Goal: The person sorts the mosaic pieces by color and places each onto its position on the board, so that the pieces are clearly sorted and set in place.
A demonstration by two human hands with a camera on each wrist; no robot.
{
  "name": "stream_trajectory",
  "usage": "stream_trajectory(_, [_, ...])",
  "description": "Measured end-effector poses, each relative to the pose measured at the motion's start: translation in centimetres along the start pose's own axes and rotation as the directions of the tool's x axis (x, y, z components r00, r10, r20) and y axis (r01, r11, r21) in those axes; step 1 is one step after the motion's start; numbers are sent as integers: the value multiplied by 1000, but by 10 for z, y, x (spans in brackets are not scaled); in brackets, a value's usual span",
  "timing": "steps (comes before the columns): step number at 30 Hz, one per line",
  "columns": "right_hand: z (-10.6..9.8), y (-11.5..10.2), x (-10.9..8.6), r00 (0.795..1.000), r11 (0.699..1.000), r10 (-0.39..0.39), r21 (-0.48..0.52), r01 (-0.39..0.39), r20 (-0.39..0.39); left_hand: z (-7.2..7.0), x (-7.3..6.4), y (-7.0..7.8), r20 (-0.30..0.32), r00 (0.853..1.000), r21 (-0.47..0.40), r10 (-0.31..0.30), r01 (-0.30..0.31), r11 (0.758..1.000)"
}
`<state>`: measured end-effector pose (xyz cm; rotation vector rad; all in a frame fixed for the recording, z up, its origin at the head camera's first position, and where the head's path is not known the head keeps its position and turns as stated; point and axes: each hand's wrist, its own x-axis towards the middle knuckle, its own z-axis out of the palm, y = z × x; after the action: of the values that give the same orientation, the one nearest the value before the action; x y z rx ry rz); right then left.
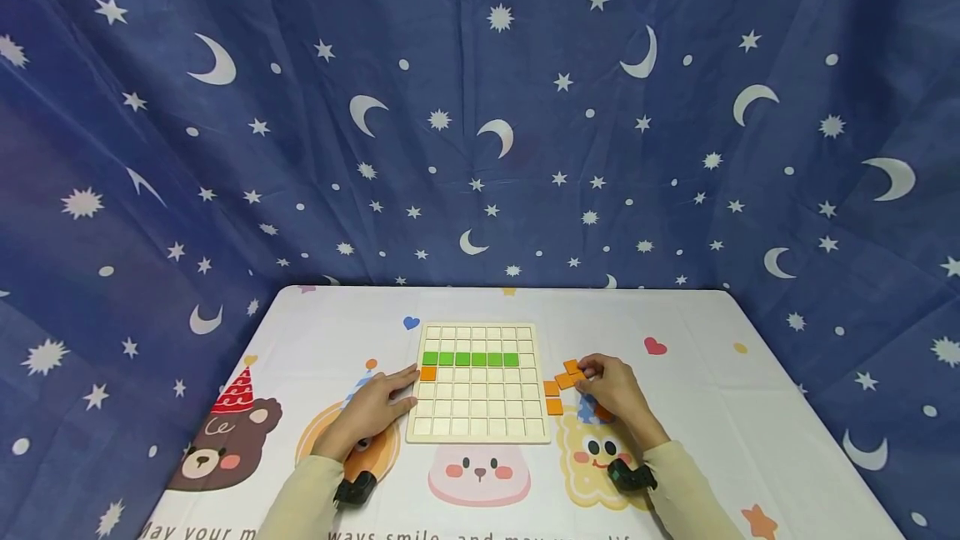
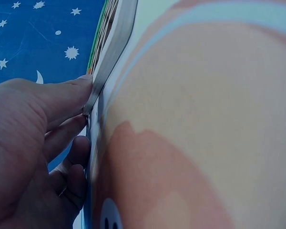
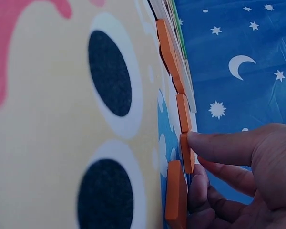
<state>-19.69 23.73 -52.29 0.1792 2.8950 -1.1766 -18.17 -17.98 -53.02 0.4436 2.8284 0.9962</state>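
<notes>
A pale wooden grid board (image 1: 480, 415) lies on the table. Several green square tiles (image 1: 462, 359) run along one row, and an orange tile (image 1: 428, 373) occupies the leftmost cell of the row just nearer. My left hand (image 1: 373, 411) rests its fingers and thumb against the board's left edge, the thumb touching that edge (image 2: 115, 47) in the left wrist view. Right of the board, my right hand (image 1: 617, 390) pinches an orange tile (image 3: 186, 151) between thumb and finger, low at the table. Other loose orange tiles (image 1: 553, 407) lie beside it; one (image 3: 176, 195) sits under the hand.
A white tablecloth (image 1: 360, 323) printed with cartoon animals, hearts and lettering covers the table. Behind the table hangs a dark blue curtain (image 1: 480, 157) with moons and stars. Each wrist carries a small black camera (image 1: 356, 488).
</notes>
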Motion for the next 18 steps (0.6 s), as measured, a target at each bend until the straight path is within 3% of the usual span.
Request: stream_trajectory(18, [-1, 1, -3, 999, 999, -32, 2, 32, 12, -1, 0, 2, 2, 1000, 5, 8, -9, 1000])
